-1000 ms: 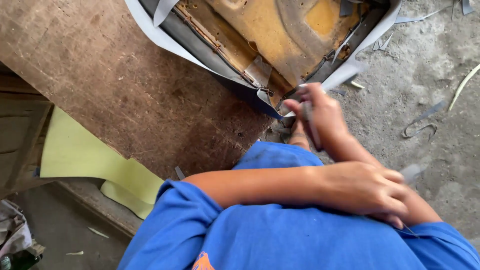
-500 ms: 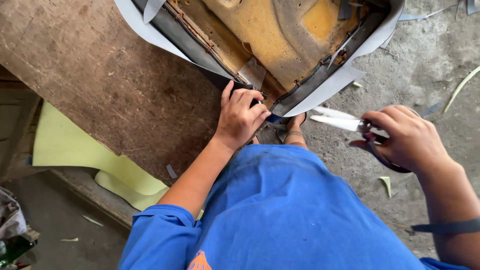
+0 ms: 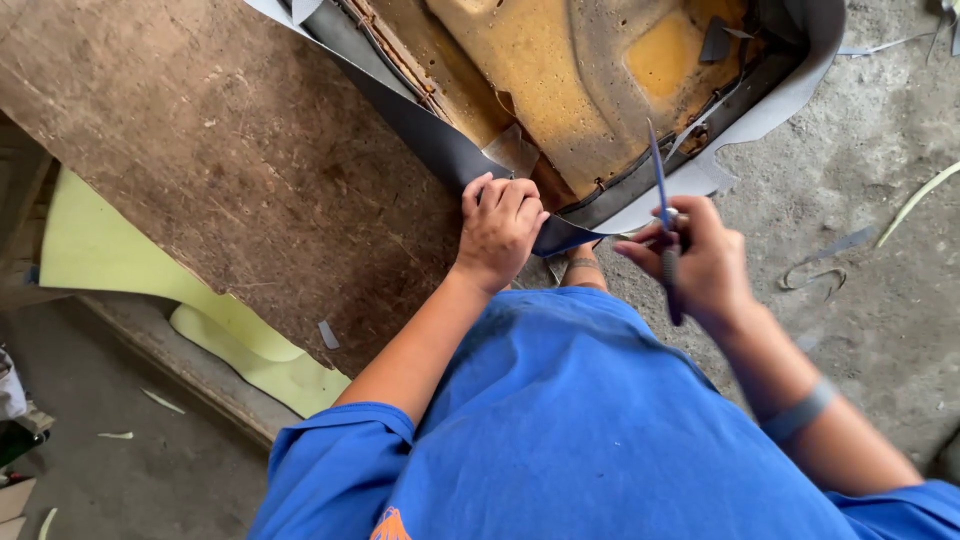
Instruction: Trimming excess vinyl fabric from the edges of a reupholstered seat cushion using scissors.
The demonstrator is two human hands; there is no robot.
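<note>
My left hand (image 3: 500, 228) presses and grips the edge of a dark grey cover sheet (image 3: 420, 140) that wraps a yellow-brown seat shell (image 3: 560, 70) turned underside up. My right hand (image 3: 700, 262) holds a pair of scissors (image 3: 662, 215) with the blades pointing up toward the shell's rim, just right of my left hand. A grey band sits on my right wrist (image 3: 800, 410). My blue shirt (image 3: 580, 430) fills the lower frame.
A brown fibreboard panel (image 3: 210, 170) lies at the left under the shell. Pale yellow foam (image 3: 110, 260) pokes out beneath it. The concrete floor (image 3: 880, 230) at the right carries offcut strips (image 3: 815, 270) and scraps.
My left hand has stayed on the cover edge and settled its grip. My right hand has turned the scissors from pointing left to pointing up and brought them closer to the shell's rim.
</note>
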